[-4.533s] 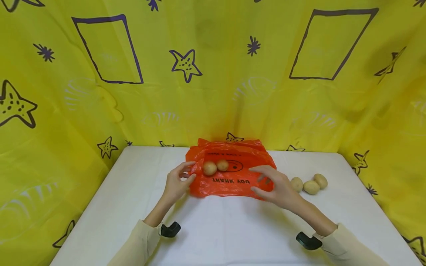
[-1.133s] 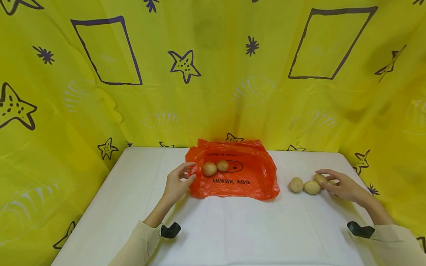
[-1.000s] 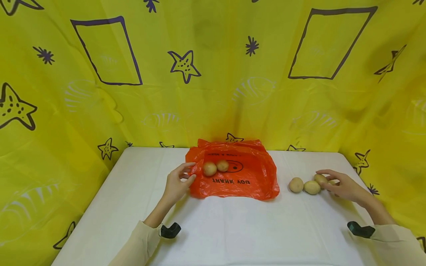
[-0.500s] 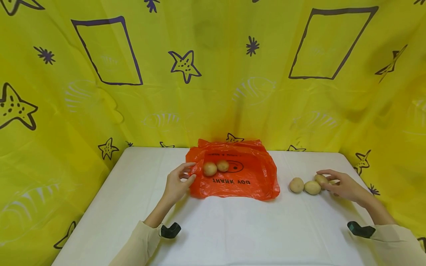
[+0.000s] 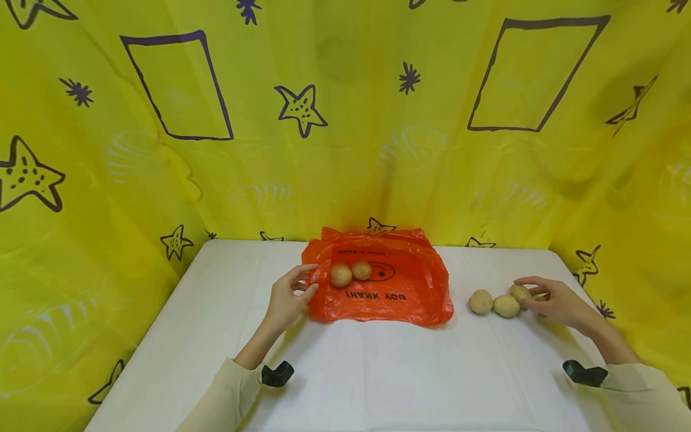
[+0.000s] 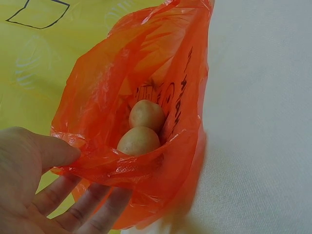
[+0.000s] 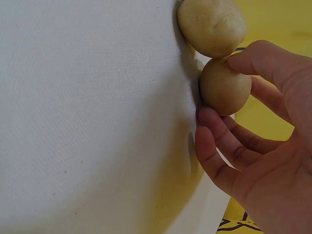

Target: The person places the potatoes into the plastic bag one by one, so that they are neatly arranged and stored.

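Observation:
An orange-red plastic bag [image 5: 378, 306] lies on its side with its mouth toward me, and two potatoes [image 5: 361, 270] rest inside. My left hand [image 5: 286, 299] pinches the left edge of the bag's mouth; in the left wrist view the thumb is inside the rim and the fingers [image 6: 80, 212] are beneath it. To the right of the bag sit three potatoes in a close row. My right hand [image 5: 558, 305] has its thumb and fingers around the farthest-right potato [image 7: 225, 87], which touches the table and the middle potato [image 7: 212, 24]. The left potato [image 5: 480, 302] lies slightly apart.
A white cloth covers the table [image 5: 367, 384]. Yellow curtains [image 5: 345, 162] with starfish drawings stand along its back and both sides. The bag's back edge reaches the rear curtain.
Since the oldest frame, my right hand has moved right from the bag's right side to the farthest potato and grips it. Over the last second nothing visibly moves; my left hand stays put.

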Motion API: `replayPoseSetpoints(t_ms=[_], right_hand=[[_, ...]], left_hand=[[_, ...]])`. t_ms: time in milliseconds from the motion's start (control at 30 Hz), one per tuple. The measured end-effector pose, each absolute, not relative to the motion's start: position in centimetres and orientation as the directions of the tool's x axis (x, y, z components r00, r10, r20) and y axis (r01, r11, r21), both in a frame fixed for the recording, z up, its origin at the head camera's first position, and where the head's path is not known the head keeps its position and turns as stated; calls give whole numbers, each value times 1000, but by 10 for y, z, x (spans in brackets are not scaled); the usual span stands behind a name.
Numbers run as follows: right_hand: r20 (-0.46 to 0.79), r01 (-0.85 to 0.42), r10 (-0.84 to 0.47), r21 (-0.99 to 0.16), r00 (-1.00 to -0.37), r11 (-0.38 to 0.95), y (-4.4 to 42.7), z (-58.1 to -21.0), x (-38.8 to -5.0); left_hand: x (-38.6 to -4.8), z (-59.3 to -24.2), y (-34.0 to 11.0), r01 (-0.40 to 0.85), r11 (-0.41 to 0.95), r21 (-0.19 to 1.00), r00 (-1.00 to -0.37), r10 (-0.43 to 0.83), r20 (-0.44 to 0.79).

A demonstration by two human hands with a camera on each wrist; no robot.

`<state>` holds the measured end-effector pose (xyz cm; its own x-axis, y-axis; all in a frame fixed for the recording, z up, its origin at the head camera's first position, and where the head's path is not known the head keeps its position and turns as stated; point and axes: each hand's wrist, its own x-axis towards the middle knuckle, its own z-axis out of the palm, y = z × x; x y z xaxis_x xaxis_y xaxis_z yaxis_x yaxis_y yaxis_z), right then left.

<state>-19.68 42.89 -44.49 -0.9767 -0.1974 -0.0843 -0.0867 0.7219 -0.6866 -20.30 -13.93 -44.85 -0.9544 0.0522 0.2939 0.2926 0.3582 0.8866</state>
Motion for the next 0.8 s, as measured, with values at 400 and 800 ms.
replayPoseSetpoints(t_ms=[400, 800], right_hand=[[-43, -138, -212, -633, -976, 762, 428, -438, -195], [166, -316, -271, -573, -948, 756, 428, -430, -191]], left_hand=[[-203, -448, -138, 319, 369, 873, -946, 65, 318], [-204, -448, -139, 319, 372, 872, -946, 64, 318]])
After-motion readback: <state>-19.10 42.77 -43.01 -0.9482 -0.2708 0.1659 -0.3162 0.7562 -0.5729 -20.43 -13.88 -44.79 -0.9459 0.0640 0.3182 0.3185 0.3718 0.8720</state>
